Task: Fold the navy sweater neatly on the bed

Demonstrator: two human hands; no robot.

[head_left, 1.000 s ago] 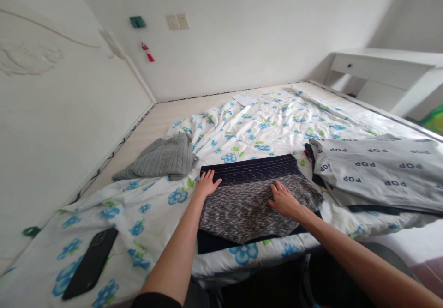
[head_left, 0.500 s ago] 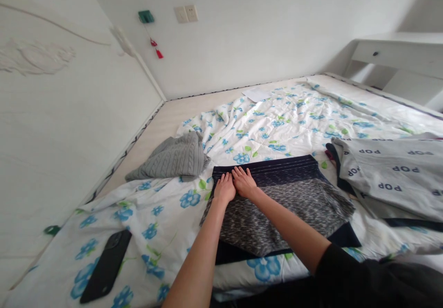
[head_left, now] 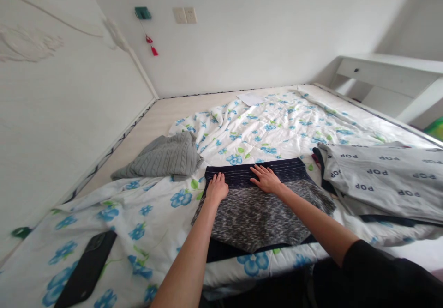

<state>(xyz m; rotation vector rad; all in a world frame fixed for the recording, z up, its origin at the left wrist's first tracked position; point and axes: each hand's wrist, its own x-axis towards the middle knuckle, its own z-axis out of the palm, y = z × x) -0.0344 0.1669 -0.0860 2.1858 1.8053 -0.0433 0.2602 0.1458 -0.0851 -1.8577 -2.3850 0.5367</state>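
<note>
A dark garment (head_left: 256,220) with a ribbed navy waistband and mottled grey-black fabric lies spread on the bed in front of me; it looks like shorts or a skirt. My left hand (head_left: 217,189) rests flat on the band's left part, fingers stretched out and pointing away. Farther right along the same band, my right hand (head_left: 266,178) lies palm down with its fingers spread. Neither hand grips the cloth. Navy fabric shows beneath the garment's near edge.
A grey cable-knit piece (head_left: 162,155) lies to the left, and a black phone (head_left: 88,271) nearer me. Light grey cloth printed "POP" (head_left: 384,174) is stacked at the right. Floral bedding (head_left: 242,128) covers the bed. A white desk (head_left: 387,77) stands at the back right.
My right hand has slid right along the waistband, away from my left hand, so the two are now apart. The whole view has shifted slightly.
</note>
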